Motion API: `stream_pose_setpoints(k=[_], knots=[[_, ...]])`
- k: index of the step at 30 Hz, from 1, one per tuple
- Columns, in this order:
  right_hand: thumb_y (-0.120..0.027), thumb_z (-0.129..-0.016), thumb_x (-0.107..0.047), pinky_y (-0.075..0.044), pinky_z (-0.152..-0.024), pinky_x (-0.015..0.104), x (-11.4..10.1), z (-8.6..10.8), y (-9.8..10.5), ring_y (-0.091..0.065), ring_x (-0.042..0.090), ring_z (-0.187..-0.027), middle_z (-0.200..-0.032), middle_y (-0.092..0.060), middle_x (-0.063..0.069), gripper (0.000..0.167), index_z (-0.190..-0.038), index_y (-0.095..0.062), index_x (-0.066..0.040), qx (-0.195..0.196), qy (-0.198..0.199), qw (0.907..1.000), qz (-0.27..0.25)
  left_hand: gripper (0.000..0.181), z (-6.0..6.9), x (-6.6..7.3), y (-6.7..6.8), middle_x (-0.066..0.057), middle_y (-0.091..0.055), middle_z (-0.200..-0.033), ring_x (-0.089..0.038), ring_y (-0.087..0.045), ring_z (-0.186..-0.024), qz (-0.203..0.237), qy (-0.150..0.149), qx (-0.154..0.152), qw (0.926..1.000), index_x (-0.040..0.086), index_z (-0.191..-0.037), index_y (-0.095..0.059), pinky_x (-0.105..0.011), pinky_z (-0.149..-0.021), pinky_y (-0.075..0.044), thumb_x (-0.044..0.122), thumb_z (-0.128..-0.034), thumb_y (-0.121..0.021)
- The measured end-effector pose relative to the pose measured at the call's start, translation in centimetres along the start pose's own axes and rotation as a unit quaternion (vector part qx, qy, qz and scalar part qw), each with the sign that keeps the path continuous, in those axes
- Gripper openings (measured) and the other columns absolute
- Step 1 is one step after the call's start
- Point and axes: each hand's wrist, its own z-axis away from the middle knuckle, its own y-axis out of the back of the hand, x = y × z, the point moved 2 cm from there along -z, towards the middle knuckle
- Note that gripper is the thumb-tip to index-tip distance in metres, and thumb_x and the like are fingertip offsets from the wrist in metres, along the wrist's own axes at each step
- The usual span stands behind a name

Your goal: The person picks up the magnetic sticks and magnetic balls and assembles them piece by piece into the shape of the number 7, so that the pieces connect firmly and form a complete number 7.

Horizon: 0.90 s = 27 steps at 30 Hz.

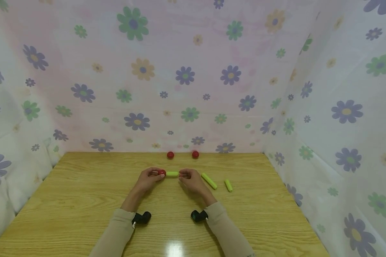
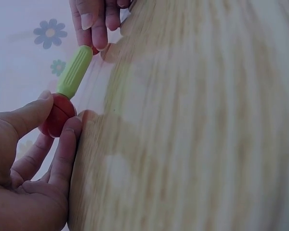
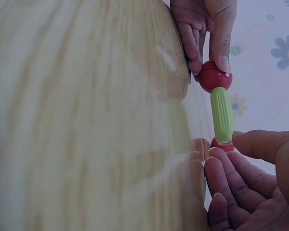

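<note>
My left hand (image 1: 149, 179) pinches a red ball (image 2: 58, 115) between thumb and fingertips. A short light-green ridged stick (image 1: 172, 174) extends from that ball toward the right, its near end against the ball. At the stick's other end is my right hand (image 1: 192, 179), fingers loosely bent and thumb apart from them. In the right wrist view the right thumb (image 3: 253, 143) overlaps the stick's pale end; I cannot tell whether it touches. Behind that end, part of another red ball (image 3: 223, 144) shows between thumb and fingers, apparently farther off.
Two red balls, one on the left (image 1: 170, 155) and one on the right (image 1: 195, 155), sit near the table's back edge. Right of my hands lie a longer green stick (image 1: 209, 181) and a short green stick (image 1: 228, 185). Flowered cloth (image 1: 193, 96) encloses the wooden table (image 1: 83, 200).
</note>
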Motion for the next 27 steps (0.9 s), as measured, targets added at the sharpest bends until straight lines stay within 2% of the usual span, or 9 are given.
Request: stream_pose_setpoints(k=[7,14,22,27], knots=[[-0.062,-0.103,-0.006,-0.056,-0.095,0.043,-0.4,0.6,0.7,-0.068,0.034,-0.109,-0.118,-0.07,0.021,0.029,-0.129,-0.065,0.007,0.005,-0.002,1.0,0.008,0.03,0.0,0.1,0.0,-0.021,-0.068,-0.116,-0.022,-0.066,-0.093,0.002,0.006,0.002,1.0,-0.002,-0.123,-0.067,-0.027,-0.076,-0.051,0.014,-0.0985,-0.072],[-0.063,-0.102,-0.004,-0.057,-0.092,0.045,-0.3,0.8,1.4,-0.068,0.035,-0.103,-0.111,-0.072,0.022,0.024,-0.122,-0.068,0.008,0.041,0.035,0.9983,0.021,0.031,0.1,-0.1,0.1,-0.02,-0.068,-0.116,-0.023,-0.065,-0.095,-0.002,0.012,0.002,0.9999,-0.002,-0.124,-0.066,-0.027,-0.076,-0.05,0.016,-0.0998,-0.071],[-0.062,-0.102,-0.002,-0.055,-0.098,0.047,-0.1,0.5,2.5,-0.067,0.038,-0.111,-0.117,-0.072,0.025,0.027,-0.125,-0.067,0.01,0.078,0.022,0.9964,-0.025,0.032,0.1,-0.1,0.1,-0.019,-0.069,-0.115,-0.021,-0.065,-0.094,0.006,0.013,0.004,0.9999,-0.002,-0.126,-0.067,-0.027,-0.076,-0.051,0.016,-0.0996,-0.071],[-0.058,-0.103,0.002,-0.056,-0.096,0.038,-0.2,-0.1,3.6,-0.064,0.043,-0.116,-0.122,-0.068,0.031,0.027,-0.126,-0.063,0.015,0.109,0.023,0.9924,-0.051,0.034,0.1,0.0,0.1,-0.017,-0.069,-0.114,-0.021,-0.064,-0.095,0.008,0.018,0.01,0.9998,-0.001,-0.126,-0.067,-0.027,-0.077,-0.05,0.018,-0.0991,-0.072]])
